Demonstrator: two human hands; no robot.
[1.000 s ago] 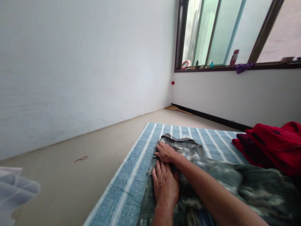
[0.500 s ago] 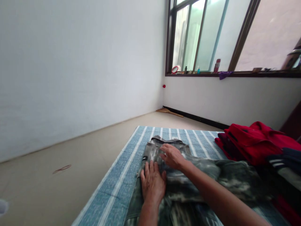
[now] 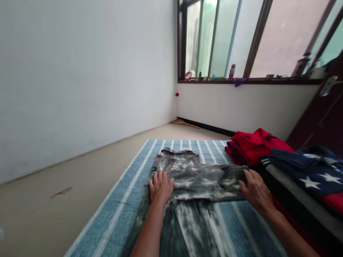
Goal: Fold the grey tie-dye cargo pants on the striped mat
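Both hands lay flat with open fingers on the grey washed trousers [image 3: 193, 178] in the lower middle of the frame, the left hand [image 3: 160, 186] at the fold's left end and the right hand [image 3: 255, 192] at its right end (the folded leg ran across between them).

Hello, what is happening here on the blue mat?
A person presses both hands flat on grey-green washed trousers spread over a blue striped mat on the floor. The left hand rests near the waistband side; the right hand lies on the end of a trouser leg folded across. A folded red garment and a navy star-printed cloth lie at the right.
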